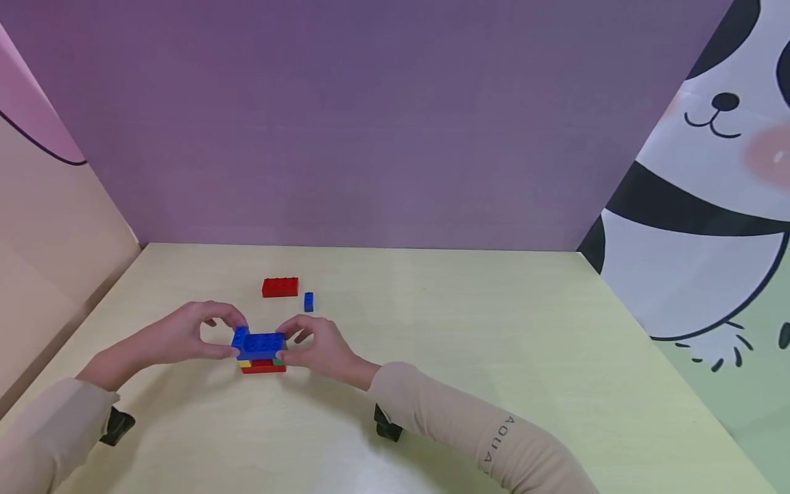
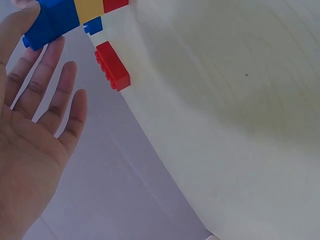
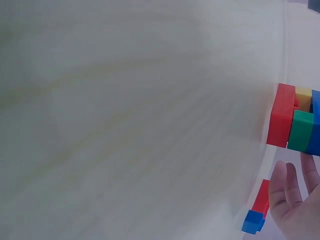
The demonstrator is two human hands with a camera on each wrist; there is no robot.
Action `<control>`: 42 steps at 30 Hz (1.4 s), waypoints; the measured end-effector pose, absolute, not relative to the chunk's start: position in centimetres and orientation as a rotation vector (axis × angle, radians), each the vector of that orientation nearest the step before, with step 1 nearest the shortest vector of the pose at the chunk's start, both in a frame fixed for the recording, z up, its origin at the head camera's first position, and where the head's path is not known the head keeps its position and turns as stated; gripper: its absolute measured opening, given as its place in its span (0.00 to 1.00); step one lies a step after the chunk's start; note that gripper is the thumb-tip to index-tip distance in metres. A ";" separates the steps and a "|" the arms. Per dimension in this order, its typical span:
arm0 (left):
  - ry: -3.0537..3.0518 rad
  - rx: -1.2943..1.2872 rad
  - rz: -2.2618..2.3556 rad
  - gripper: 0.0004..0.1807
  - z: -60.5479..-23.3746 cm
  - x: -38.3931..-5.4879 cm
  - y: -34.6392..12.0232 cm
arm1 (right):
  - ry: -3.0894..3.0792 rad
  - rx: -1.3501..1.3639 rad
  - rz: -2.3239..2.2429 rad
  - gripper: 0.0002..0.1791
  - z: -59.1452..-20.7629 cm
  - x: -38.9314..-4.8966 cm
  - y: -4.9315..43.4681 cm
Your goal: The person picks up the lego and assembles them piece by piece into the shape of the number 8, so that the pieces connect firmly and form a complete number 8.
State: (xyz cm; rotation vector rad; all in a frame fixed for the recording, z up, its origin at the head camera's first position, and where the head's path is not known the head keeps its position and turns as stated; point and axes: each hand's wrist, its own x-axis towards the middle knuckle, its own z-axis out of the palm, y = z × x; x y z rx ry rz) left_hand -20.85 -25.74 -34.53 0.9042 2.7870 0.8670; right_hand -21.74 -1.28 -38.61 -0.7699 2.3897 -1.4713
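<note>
While left grip point(image 1: 180, 335) and right grip point(image 1: 324, 349) pinch one stack point(image 1: 262, 342), two loose bricks point(image 1: 280, 287) point(image 1: 308, 302) lie beyond.

The upright stack point(image 1: 262, 348) stands on the worktop point(image 1: 524, 343): red base point(image 1: 264, 369), yellow brick point(image 1: 245, 363) left and green brick point(image 3: 301, 131) right above it, long blue brick point(image 1: 264, 343) across both, small blue brick point(image 1: 240, 335) topping its left end.

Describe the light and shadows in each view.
Head view: soft shadows beside the left arm and right arm, pale glare low on the table; left wrist view: a broad, soft-edged shadow across the table; right wrist view: greyish and hazy, yet colours distinct on the block stack.
</note>
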 end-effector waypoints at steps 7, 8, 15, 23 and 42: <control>2.791 0.882 0.904 0.19 -35.1 -20.8 -25.9 | 2.395 -0.774 -1.454 0.19 -38.6 -21.8 -1.3; 2.790 0.880 0.906 0.19 -35.1 -20.8 -25.9 | 2.394 -0.776 -1.454 0.19 -38.6 -21.8 -1.3; 2.787 0.884 0.891 0.19 -35.1 -21.1 -25.7 | 2.408 -0.797 -1.422 0.19 -38.5 -22.0 -1.1; 2.778 0.869 0.882 0.19 -34.8 -21.0 -25.5 | 2.431 -0.890 -1.311 0.18 -38.1 -22.8 -0.9; 2.769 0.846 0.841 0.20 -34.1 -20.9 -25.5 | 2.571 -0.962 -1.118 0.18 -36.4 -26.1 -0.1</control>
